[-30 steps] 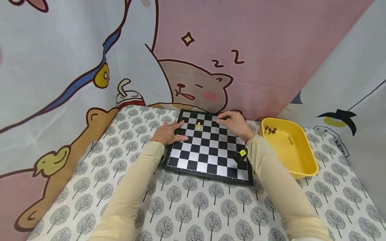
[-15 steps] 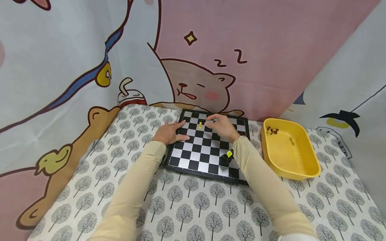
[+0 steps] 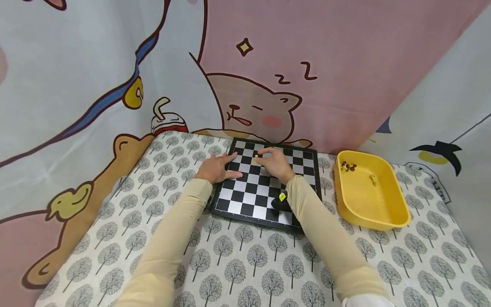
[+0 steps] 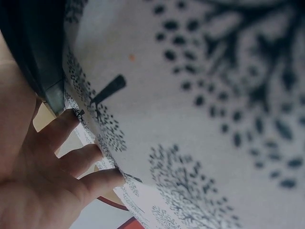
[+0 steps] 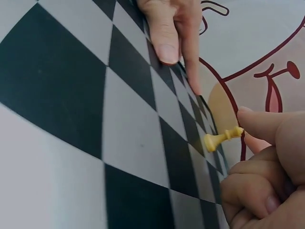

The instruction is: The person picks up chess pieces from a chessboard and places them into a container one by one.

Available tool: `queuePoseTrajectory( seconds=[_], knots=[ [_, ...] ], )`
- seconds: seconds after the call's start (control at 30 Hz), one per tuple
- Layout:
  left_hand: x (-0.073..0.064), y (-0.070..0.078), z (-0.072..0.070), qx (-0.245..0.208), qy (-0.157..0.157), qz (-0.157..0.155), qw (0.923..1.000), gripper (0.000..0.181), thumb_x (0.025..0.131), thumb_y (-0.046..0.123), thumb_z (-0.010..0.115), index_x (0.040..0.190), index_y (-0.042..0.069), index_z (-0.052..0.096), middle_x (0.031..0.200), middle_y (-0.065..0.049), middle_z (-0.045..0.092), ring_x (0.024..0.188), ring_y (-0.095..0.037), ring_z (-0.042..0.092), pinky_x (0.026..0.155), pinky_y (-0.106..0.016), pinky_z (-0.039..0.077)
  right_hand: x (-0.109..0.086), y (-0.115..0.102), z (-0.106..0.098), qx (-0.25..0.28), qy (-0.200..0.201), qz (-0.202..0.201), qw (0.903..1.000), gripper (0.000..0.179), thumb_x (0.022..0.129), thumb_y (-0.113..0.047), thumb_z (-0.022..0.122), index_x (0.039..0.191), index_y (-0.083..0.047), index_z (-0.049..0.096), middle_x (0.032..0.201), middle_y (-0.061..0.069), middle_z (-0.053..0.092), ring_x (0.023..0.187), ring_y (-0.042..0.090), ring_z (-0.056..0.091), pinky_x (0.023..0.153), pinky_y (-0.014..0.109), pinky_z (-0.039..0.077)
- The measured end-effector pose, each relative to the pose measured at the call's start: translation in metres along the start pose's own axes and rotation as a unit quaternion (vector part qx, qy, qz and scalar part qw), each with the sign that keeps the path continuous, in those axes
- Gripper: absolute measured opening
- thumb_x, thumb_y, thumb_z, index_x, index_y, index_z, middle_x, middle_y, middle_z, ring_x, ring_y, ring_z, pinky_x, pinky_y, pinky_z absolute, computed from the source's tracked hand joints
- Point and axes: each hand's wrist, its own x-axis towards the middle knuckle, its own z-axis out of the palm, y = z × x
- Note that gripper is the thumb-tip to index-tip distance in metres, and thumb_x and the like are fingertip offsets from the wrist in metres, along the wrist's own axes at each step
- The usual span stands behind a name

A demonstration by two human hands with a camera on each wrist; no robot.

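Observation:
A small pale-yellow chess piece (image 5: 221, 138) stands on the far left part of the black-and-white chessboard (image 3: 245, 198). At its top is my right hand (image 3: 277, 164), thumb and index fingertip on either side with a gap between them; the other fingers are curled. Whether a fingertip touches the piece is unclear. My left hand (image 3: 215, 168) rests at the board's left edge, thumb and index finger stretched onto the squares. In the left wrist view, its other fingers (image 4: 78, 160) spread beside the board's dark side over the cloth.
A yellow tub (image 3: 374, 196) stands right of the board, with several small brown and yellow pieces (image 3: 349, 167) inside. Tree-patterned cloth (image 3: 245, 264) covers the table. A cartoon-printed curtain (image 3: 337, 76) hangs close behind the board.
My right hand has moved left across the far part of the board to the yellow chess piece. The left hand stays at the board's left edge.

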Motion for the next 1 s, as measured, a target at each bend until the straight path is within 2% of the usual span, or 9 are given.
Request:
queuePoseTrajectory(
  seconds=[0.13,0.3,0.4,0.53,0.7,0.9,1.0],
  knots=[
    [0.000,-0.001,0.001,0.002,0.001,0.003,1.0000,0.091,0.086,0.083,0.047,0.162,0.044,0.015,0.170,-0.004,0.026,0.153,-0.048,0.025,0.117,-0.059,0.040,0.001,0.002,0.005,0.009,0.000,0.010,0.9999,0.041,0.096,-0.033,0.071,0.133,-0.015,0.064,0.102,0.006,0.069,0.084,0.018,0.058,0.074,0.030,0.048],
    [0.001,-0.002,0.001,0.001,0.001,0.003,1.0000,0.091,0.086,0.083,0.047,0.162,0.044,0.016,0.170,-0.004,0.026,0.154,-0.048,0.024,0.118,-0.060,0.039,0.002,0.005,0.010,0.011,0.003,0.005,0.9999,0.039,0.096,-0.032,0.071,0.131,-0.015,0.064,0.074,-0.001,0.057,0.064,0.015,0.053,0.062,0.028,0.046],
    [0.001,-0.002,0.001,0.000,0.000,0.001,1.0000,0.091,0.086,0.084,0.046,0.162,0.045,0.016,0.170,-0.003,0.025,0.154,-0.047,0.024,0.119,-0.059,0.038,0.003,0.007,0.011,0.016,0.001,0.005,0.9999,0.040,0.096,-0.031,0.071,0.132,-0.014,0.062,0.066,-0.002,0.054,0.056,0.014,0.049,0.057,0.027,0.044],
    [0.002,-0.002,0.001,0.005,0.000,0.001,1.0000,0.091,0.086,0.084,0.046,0.163,0.044,0.015,0.170,-0.004,0.025,0.154,-0.048,0.024,0.118,-0.059,0.039,0.006,0.009,0.013,0.027,0.011,0.006,0.9995,0.040,0.096,-0.029,0.072,0.131,-0.013,0.063,0.070,0.001,0.058,0.057,0.013,0.051,0.057,0.027,0.044],
    [0.002,-0.002,0.001,0.004,0.000,-0.002,1.0000,0.092,0.086,0.084,0.046,0.162,0.044,0.014,0.170,-0.004,0.025,0.154,-0.047,0.025,0.119,-0.059,0.038,0.007,0.011,0.017,0.015,0.018,0.004,0.9997,0.040,0.095,-0.029,0.072,0.130,-0.012,0.064,0.090,0.004,0.067,0.073,0.015,0.057,0.067,0.027,0.047],
    [0.003,-0.002,0.002,0.008,-0.003,0.000,1.0000,0.092,0.086,0.085,0.045,0.163,0.044,0.014,0.170,-0.003,0.025,0.154,-0.047,0.025,0.119,-0.059,0.039,0.009,0.013,0.018,-0.004,0.029,0.005,0.9996,0.037,0.095,-0.030,0.072,0.128,-0.013,0.066,0.095,0.009,0.068,0.077,0.019,0.057,0.069,0.030,0.046],
    [0.003,-0.002,0.002,0.011,0.001,0.001,0.9999,0.092,0.086,0.085,0.044,0.163,0.045,0.014,0.170,-0.003,0.025,0.154,-0.047,0.025,0.117,-0.059,0.040,0.010,0.012,0.019,-0.010,0.035,0.004,0.9993,0.035,0.095,-0.029,0.072,0.126,-0.014,0.067,0.107,0.010,0.069,0.084,0.020,0.058,0.076,0.030,0.046]
  ],
)
